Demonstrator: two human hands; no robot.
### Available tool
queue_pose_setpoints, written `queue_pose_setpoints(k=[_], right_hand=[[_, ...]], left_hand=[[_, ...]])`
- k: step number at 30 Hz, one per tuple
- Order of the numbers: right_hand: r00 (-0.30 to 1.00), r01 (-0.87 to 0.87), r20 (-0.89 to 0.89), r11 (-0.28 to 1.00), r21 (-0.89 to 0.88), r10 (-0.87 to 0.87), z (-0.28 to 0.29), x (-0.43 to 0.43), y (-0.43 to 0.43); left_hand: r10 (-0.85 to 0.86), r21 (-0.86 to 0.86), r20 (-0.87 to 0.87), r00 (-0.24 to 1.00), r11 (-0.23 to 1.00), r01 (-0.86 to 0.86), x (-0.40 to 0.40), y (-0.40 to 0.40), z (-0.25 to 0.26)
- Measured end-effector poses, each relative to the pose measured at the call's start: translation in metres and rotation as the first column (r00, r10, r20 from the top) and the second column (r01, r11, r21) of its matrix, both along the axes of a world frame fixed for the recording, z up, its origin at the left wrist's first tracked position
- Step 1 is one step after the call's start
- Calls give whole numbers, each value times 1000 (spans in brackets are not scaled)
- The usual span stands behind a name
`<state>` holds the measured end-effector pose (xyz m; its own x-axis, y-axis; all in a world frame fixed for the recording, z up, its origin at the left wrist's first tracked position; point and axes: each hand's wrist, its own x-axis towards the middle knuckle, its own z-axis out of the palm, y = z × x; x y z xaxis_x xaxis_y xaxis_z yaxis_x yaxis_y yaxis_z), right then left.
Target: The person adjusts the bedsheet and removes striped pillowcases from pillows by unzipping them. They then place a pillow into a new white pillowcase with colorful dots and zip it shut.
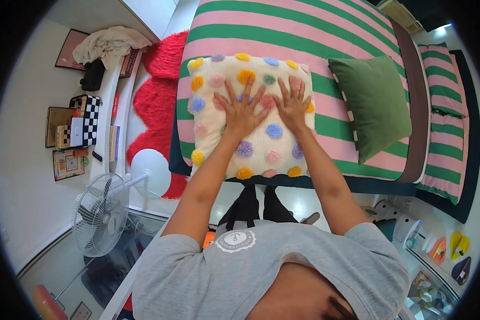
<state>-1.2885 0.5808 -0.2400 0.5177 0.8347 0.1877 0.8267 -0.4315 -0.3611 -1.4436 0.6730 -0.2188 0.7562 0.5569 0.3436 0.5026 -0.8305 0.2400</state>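
A cream cushion with colourful pom-poms (260, 120) lies flat at the near edge of a bed with a pink and green striped bedspread (288, 40). Spread-fingered, my left hand (242, 110) rests palm down on the cushion's upper middle. My right hand (295, 105) presses flat on it too, nearer its right side, fingers apart. The two hands do not touch each other. To the right, a green cushion with a striped edge (372, 106) lies on the bedspread, apart from both hands.
Striped pillows (444, 140) stand at the bed's head, on the right. A red shaggy rug (158, 100) lies on the floor left of the bed. A white pedestal fan (104, 216) stands at the lower left, near a white shelf (110, 96) with books and boxes.
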Motion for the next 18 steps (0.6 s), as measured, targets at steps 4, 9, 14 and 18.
queue_pose_setpoints(k=[4,9,14,18], right_hand=[[873,63,-486,974,216,51,59,26,-47],[447,293,-893,951,94,-50,78,-12,-135],[67,275,-970,930,245,235,106,-70,-143],[145,-98,-985,992,77,91,198,-116,-172]], left_hand=[[40,-210,316,948,977,28,-39,3,65],[595,-714,314,739,662,-230,-150,-21,42],[700,-945,316,641,170,281,-194,-93,63],[880,-896,0,475,-212,391,-297,-197,140]])
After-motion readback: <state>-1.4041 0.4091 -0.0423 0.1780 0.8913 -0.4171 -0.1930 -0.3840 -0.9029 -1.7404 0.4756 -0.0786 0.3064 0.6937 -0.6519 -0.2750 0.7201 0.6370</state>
